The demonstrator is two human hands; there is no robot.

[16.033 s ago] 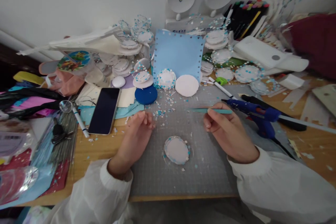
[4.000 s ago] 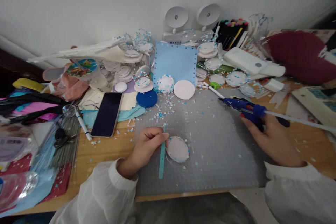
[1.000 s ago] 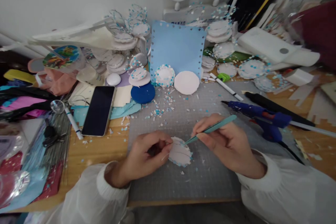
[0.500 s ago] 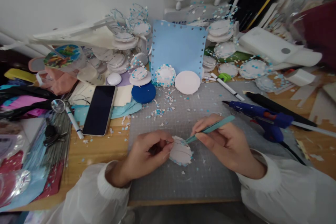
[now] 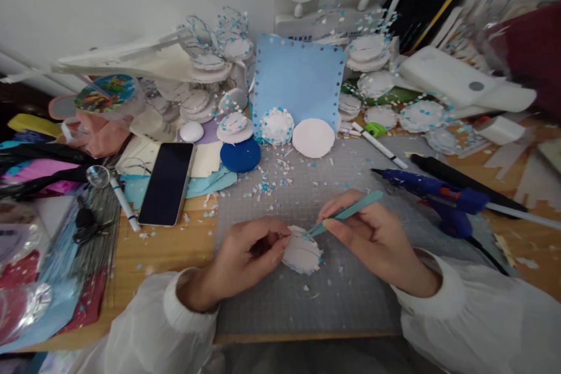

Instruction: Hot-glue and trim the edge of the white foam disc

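Note:
My left hand pinches the left edge of a small white disc trimmed with tiny blue and white bits. The disc is over the grey cutting mat. Between the thumb and fingers of my right hand is a pair of teal tweezers, slanting down to the left. Their tips meet the upper part of the disc; whether they grip a bit there is too small to tell. Loose blue and white confetti bits lie scattered on the mat beyond my hands.
A blue hot glue gun lies at the right, its cord running toward me. Left of the mat rest a phone and a white pen. A blue card stands at the back among several decorated discs. Nearby is a dark blue lid.
My right hand and the tweezers have shifted slightly left, bringing the tips a little farther in over the disc. My left hand holds the disc in nearly the same place.

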